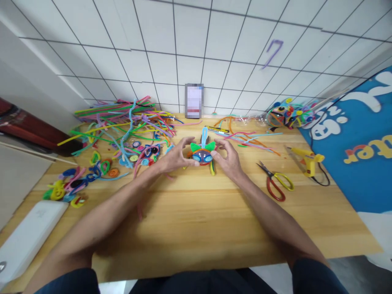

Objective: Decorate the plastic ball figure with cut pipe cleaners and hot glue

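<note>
Between my two hands, low over the wooden table, is a clear plastic ball ornament (202, 157). It has green pipe-cleaner ears, blue rings like eyes, an orange band and a light blue loop standing up on top. My left hand (178, 157) grips its left side, fingers curved behind and thumb at the front. From the other side my right hand (227, 158) holds it, the thumb pressing near the right blue ring. Parts of the fingers behind the ball are hidden. A yellow-and-green strip (212, 168) shows just below it.
Pipe cleaners (128, 122) lie heaped at the back left, coiled pieces (58, 190) nearer. A phone (194, 101) leans on the tiled wall. Scissors (272, 181) and a yellow glue gun (308, 160) lie right. Decorated balls (288, 116) stand behind; a white device (30, 237) sits front left.
</note>
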Available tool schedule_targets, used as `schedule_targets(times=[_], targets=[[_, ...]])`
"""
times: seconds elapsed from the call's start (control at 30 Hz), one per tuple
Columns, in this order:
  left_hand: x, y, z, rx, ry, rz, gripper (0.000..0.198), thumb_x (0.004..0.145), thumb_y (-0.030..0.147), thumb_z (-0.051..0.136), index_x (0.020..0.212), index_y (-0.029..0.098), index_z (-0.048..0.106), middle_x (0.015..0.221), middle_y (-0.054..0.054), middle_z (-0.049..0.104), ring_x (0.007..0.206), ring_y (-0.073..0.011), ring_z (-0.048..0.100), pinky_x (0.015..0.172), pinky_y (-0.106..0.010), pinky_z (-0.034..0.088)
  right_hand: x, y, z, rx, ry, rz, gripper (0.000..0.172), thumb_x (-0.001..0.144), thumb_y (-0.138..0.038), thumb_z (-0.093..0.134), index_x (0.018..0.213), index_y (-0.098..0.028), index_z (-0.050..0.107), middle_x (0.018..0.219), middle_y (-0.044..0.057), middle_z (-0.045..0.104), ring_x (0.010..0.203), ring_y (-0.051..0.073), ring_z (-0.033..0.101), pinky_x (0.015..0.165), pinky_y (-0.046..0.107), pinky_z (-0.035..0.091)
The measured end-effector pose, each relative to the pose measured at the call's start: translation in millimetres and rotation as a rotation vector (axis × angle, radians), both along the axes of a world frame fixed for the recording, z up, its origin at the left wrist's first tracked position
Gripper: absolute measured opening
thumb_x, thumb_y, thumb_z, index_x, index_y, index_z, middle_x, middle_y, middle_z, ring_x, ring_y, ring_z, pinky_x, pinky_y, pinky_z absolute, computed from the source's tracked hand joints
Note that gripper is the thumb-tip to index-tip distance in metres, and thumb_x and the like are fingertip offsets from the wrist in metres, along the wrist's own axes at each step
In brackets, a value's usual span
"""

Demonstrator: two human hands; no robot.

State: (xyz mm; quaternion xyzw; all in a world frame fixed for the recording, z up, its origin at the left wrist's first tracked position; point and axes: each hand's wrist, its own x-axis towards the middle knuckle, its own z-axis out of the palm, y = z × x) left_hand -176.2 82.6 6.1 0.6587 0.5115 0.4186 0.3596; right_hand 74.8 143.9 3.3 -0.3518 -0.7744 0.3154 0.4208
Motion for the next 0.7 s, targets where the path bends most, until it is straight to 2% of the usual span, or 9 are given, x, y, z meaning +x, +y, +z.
schedule_targets(times=[0.13,0.23,0.37,0.53,0.7], targets=[[15,-10,-26.0,-0.047,0.082,0.070,0.081,0.068,0.055,0.093,0.133,0.020,0.058,0.134,-0.014,0.071,0.124,-0.0369,0.068,0.108,-0.054,0.055,-2,-4,-1.9,-0.049,-0.012,0.010,0.043,0.093,-0.055,0.069,0.123,-0.024,0.066,0.121,0.010,0.076,0.111,0.030,0.071,0.100,0.049,0.057],[22,-8,-34.1,0.011,0.112,0.108,0.071,0.071,0.052,0.093,0.128,0.022,0.062,0.126,-0.011,0.074,0.119,-0.0356,0.070,0.105,-0.053,0.057,-3,-9,-1.8,-0.075,-0.015,0.028,0.040,0.092,-0.054,0.070,0.119,-0.025,0.066,0.114,0.007,0.077,0.105,0.028,0.072,0.096,0.046,0.058],[24,-10,-33.4,0.104,0.128,0.096,0.069,0.079,0.049,0.089,0.136,0.024,0.060,0.131,-0.011,0.073,0.122,-0.0334,0.070,0.107,-0.052,0.056,-4,-14,1.5,-0.102,-0.018,0.030,0.038,0.090,-0.050,0.071,0.119,-0.025,0.065,0.113,0.006,0.077,0.103,0.026,0.072,0.095,0.044,0.059],[28,-21,-29.0,0.249,0.189,0.096,0.067,0.081,0.046,0.087,0.139,0.025,0.059,0.133,-0.010,0.070,0.125,-0.0318,0.067,0.107,-0.049,0.056,-8,-21,5.4,-0.175,-0.032,0.019,0.040,0.088,-0.048,0.072,0.119,-0.025,0.064,0.117,0.006,0.077,0.105,0.026,0.072,0.097,0.043,0.058],[30,-26,-28.3,0.312,0.216,0.089,0.068,0.084,0.040,0.085,0.142,0.025,0.054,0.134,-0.011,0.067,0.127,-0.0303,0.064,0.107,-0.047,0.056,-15,-27,6.2,-0.184,-0.058,-0.010,0.052,0.081,-0.046,0.080,0.125,-0.026,0.061,0.128,0.008,0.073,0.113,0.028,0.070,0.104,0.048,0.056]])
